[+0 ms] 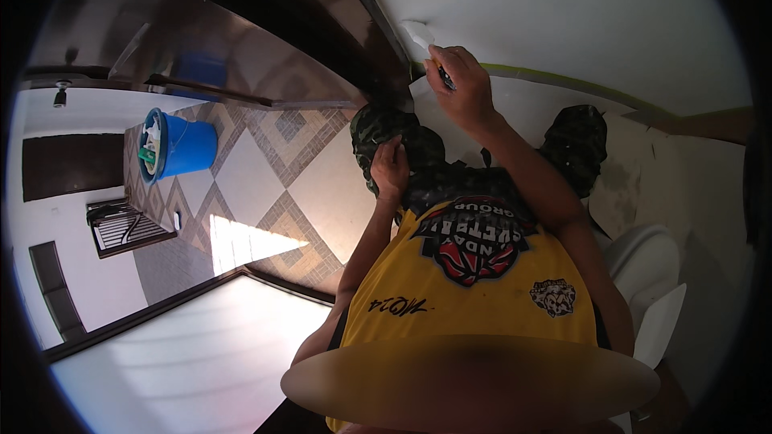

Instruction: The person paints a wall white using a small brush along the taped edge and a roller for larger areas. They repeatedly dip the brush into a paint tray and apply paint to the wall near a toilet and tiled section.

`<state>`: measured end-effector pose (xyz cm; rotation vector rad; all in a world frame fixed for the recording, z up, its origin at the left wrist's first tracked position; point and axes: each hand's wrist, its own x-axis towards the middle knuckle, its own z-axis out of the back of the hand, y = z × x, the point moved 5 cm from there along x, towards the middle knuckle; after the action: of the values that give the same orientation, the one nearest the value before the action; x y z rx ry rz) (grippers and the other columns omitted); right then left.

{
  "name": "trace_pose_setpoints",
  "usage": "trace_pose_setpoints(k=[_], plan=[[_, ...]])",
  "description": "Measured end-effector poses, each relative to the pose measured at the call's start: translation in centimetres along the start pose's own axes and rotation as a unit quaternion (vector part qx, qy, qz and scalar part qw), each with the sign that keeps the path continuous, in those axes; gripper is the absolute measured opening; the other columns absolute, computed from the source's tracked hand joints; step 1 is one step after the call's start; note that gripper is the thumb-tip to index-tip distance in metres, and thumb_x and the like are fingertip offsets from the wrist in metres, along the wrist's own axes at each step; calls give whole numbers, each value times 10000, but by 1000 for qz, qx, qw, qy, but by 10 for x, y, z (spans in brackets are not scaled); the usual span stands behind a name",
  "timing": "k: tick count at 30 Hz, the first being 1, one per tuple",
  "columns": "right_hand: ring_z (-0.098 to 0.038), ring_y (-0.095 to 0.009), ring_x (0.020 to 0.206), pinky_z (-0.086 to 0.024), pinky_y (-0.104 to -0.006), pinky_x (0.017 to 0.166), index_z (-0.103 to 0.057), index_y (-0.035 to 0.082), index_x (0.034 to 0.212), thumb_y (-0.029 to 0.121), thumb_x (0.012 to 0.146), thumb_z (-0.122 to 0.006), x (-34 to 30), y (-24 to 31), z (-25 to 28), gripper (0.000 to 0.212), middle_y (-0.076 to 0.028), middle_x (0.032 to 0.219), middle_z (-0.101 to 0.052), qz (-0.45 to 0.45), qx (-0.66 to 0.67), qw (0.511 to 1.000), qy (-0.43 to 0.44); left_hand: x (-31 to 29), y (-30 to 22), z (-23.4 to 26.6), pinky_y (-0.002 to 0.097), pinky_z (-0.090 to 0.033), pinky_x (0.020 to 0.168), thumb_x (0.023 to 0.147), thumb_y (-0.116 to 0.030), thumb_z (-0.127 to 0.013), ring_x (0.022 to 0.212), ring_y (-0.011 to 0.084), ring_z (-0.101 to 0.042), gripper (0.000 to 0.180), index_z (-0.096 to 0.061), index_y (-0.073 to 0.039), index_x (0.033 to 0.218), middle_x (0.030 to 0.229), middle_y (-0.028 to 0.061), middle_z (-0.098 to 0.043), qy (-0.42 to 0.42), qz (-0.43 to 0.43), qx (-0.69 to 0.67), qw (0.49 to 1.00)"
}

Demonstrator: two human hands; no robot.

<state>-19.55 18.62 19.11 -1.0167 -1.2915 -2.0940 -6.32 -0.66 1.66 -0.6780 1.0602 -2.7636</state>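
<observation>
My right hand (465,88) is closed around the handle of a paintbrush (418,33), whose wide whitish end meets the white wall (563,12) beside the dark glossy door frame (366,24). Part of the handle, orange and black, shows between my fingers. Green masking tape (527,74) runs along the wall's lower edge, just past this hand. My left hand (390,167) lies on my left knee, on the camouflage trousers (414,141), with its fingers loosely extended and nothing visible in it.
A blue bucket (189,145) with white and green items inside stands on the patterned tile floor (249,185) at the left. Behind my right arm is a white toilet (643,261). A dark-framed white panel (201,345) occupies the lower left, near a barred gate (129,225).
</observation>
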Motion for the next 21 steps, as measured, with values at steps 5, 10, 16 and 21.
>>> trace_pose_setpoints(k=[5, 10, 16, 21], plan=[[-656, -310, 721, -524, -407, 624, -685, 27, 980, 59, 852, -727, 4, 3, 25, 139, -129, 829, -662, -53, 16, 998, 39, -2, 2, 0, 417, -565, 785, 929, -96, -648, 901, 350, -702, 185, -711, -71, 1101, 986, 144, -714, -7, -6, -12, 1000], [-678, -324, 734, -542, -390, 667, -720, 9, 979, 74, 869, -714, -28, -46, -12, 128, -152, 849, -690, -169, -38, 971, 164, -1, 3, -4, 419, -565, 794, 936, -110, -640, 910, 349, -701, 190, -714, -69, 1106, 1004, 142, -716, 4, -12, 9, 1000], [-661, -356, 781, -524, -458, 693, -703, 39, 934, 172, 905, -688, -37, -62, -32, 137, -156, 844, -659, -121, 0, 985, 122, -5, 2, -5, 420, -565, 797, 936, -113, -636, 909, 353, -700, 196, -718, -67, 1108, 1008, 147, -716, 2, -21, 4, 1000], [-654, -332, 754, -521, -437, 661, -684, 37, 978, 135, 894, -723, -24, -38, -18, 135, -131, 832, -659, -98, 12, 992, 82, -5, 1, -4, 424, -566, 783, 938, -105, -634, 897, 355, -700, 197, -717, -64, 1111, 989, 152, -716, 2, -25, 6, 1000]])
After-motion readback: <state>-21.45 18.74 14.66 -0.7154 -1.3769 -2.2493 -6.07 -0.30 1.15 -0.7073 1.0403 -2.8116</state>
